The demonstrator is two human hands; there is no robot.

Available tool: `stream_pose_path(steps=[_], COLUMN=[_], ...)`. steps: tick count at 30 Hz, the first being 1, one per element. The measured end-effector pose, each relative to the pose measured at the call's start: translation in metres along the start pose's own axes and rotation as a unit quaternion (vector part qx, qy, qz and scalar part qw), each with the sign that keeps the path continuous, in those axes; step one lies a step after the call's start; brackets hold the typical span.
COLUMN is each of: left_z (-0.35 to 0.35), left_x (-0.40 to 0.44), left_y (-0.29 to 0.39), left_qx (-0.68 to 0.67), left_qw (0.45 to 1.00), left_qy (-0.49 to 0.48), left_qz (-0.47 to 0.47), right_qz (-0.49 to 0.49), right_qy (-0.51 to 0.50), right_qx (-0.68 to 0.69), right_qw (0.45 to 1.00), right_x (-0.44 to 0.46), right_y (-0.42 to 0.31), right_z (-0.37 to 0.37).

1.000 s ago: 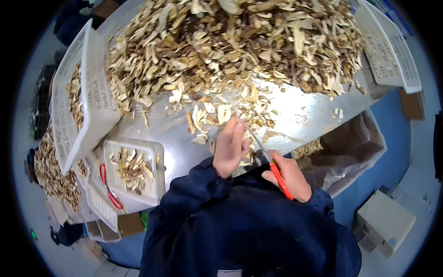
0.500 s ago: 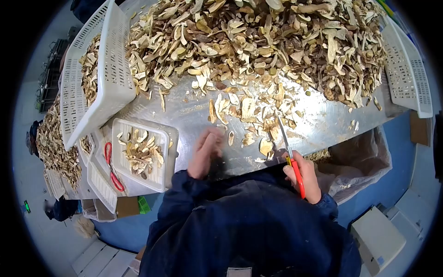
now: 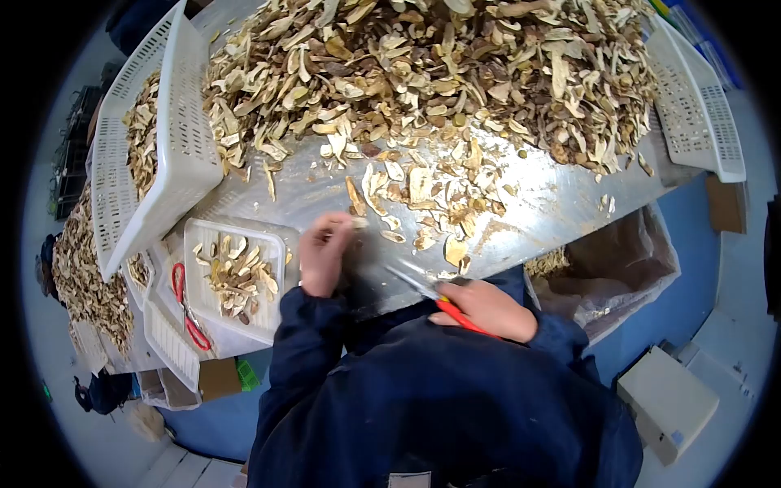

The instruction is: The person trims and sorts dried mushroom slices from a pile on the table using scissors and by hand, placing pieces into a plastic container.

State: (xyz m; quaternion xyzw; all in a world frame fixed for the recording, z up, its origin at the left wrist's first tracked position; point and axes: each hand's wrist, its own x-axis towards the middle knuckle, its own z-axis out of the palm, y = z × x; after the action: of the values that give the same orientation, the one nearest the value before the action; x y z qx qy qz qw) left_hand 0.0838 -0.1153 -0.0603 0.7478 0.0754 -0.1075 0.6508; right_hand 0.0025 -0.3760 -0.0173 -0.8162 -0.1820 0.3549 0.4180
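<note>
My left hand (image 3: 324, 254) is closed, its fingertips pinching a small pale mushroom slice (image 3: 359, 222) above the metal table (image 3: 317, 183). My right hand (image 3: 492, 311) is wrapped round red-handled scissors (image 3: 454, 311), whose blades point up and left toward my left hand without touching it. Loose dried mushroom slices (image 3: 419, 185) lie scattered just beyond my hands. Behind them rises a large heap of mushroom slices (image 3: 390, 69). Left of my left hand sits a shallow white tray (image 3: 281, 297) with a small pile of slices in it.
A tall white perforated basket (image 3: 191, 146) holding slices stands at the left, another perforated basket (image 3: 695, 106) at the right. Red-handled scissors (image 3: 181, 285) lie beside the tray. Below the table's right edge is a plastic-lined box (image 3: 630, 268). More mushroom slices (image 3: 81, 281) lie far left.
My right hand has swung the scissors left and down, away from the scattered slices. My left hand has shifted left and now shows a slice between its fingertips. The whole view has shifted slightly.
</note>
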Motion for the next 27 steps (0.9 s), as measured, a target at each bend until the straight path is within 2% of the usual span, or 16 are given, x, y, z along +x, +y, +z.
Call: stream_pose_path(steps=[1, 3, 4, 5, 7, 9, 10, 12, 15, 16, 18, 20, 21, 23, 25, 27], left_z=[-0.007, -0.019, -0.022, -0.029, -0.036, -0.033, -0.032, -0.026, -0.018, -0.013, -0.004, 0.018, 0.031, 0.059, 0.094, 0.120], left_x=[-0.002, -0.009, -0.010, -0.013, -0.018, -0.022, -0.024, -0.026, -0.023, -0.021, -0.017, -0.015, -0.014, -0.013, -0.010, -0.012], left_y=[0.017, 0.041, 0.051, 0.065, 0.075, 0.080, 0.081, 0.087, 0.071, 0.063, 0.059, 0.060, 0.060, 0.043, 0.024, 0.016], left_qx=[-0.057, -0.208, -0.282, -0.324, -0.460, -0.499, -0.518, -0.505, -0.506, -0.517, -0.534, -0.566, -0.579, -0.605, -0.611, -0.563], left_qw=[0.997, 0.976, 0.958, 0.940, 0.865, 0.833, 0.817, 0.831, 0.840, 0.833, 0.816, 0.768, 0.742, 0.674, 0.615, 0.610], left_qy=[-0.002, -0.056, -0.042, -0.103, -0.202, -0.236, -0.251, -0.232, -0.189, -0.188, -0.187, -0.233, -0.254, -0.320, -0.383, -0.389], left_qz=[-0.049, -0.030, -0.038, -0.024, -0.005, 0.026, 0.038, 0.007, -0.037, -0.049, -0.114, -0.188, -0.224, -0.279, -0.318, -0.399], right_qz=[-0.006, -0.049, -0.066, -0.083, -0.089, -0.122, -0.118, -0.110, -0.215, -0.117, -0.167, -0.147, -0.105, 0.059, 0.147, 0.156], right_qy=[-0.015, -0.024, -0.048, -0.072, -0.017, 0.120, 0.141, 0.184, 0.180, 0.099, 0.165, 0.300, 0.400, 0.483, 0.525, 0.526], right_qx=[0.002, -0.032, 0.012, 0.055, 0.071, 0.124, 0.117, 0.102, 0.247, 0.525, 0.340, 0.147, 0.051, 0.085, 0.028, -0.037], right_qw=[1.000, 0.998, 0.997, 0.992, 0.993, 0.978, 0.976, 0.971, 0.928, 0.837, 0.911, 0.931, 0.909, 0.869, 0.838, 0.835], right_x=[0.013, 0.046, 0.064, 0.083, 0.122, 0.137, 0.152, 0.175, 0.138, 0.134, 0.110, 0.079, 0.063, 0.027, 0.010, 0.007], right_y=[-0.004, -0.014, -0.019, -0.024, -0.035, -0.050, -0.055, -0.059, -0.070, -0.071, -0.055, -0.028, -0.013, 0.006, 0.039, 0.049], right_z=[0.003, 0.010, 0.011, 0.014, 0.028, 0.047, 0.058, 0.074, 0.046, 0.049, 0.024, -0.001, -0.011, -0.037, -0.049, -0.049])
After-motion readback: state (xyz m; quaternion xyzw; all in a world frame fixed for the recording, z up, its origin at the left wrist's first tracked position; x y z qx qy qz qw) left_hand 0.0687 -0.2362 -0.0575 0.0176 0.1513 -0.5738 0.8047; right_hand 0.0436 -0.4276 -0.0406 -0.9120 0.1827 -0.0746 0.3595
